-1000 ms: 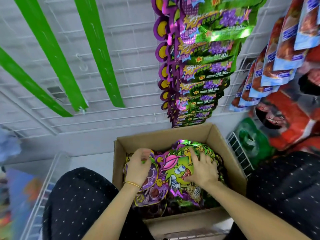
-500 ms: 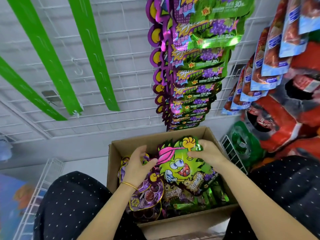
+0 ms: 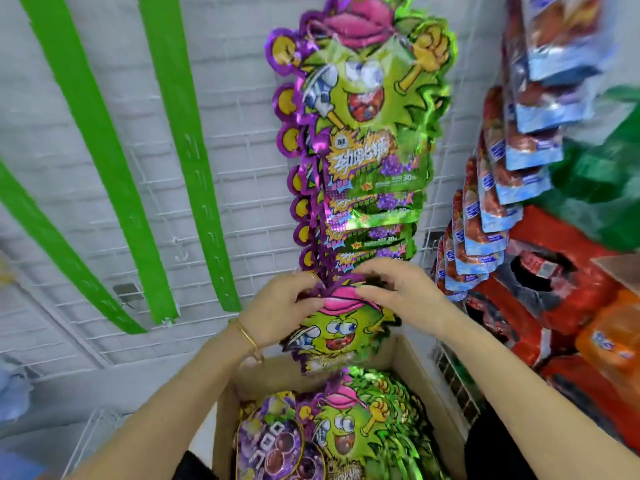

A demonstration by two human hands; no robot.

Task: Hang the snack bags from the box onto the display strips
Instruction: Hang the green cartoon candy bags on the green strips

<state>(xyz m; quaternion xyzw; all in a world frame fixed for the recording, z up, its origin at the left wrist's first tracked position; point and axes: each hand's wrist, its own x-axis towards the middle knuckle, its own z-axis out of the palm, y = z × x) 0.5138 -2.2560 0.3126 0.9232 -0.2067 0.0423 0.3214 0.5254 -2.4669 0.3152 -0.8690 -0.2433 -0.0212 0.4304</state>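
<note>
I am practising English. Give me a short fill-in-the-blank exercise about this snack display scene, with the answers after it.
1. The left hand and the right hand hold one green snack bag by its ____ edge.
2. A gold bracelet sits on the ____ wrist.
3. In the cardboard box, the bags left of the green pile are ____.
4. The bare display strips are ____ in colour.

Missing words: top; left; purple; green.

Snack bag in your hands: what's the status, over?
Left hand and right hand pinch green snack bag by its top. Bag at foot of hung bags, above box. Nothing blocking.
</note>
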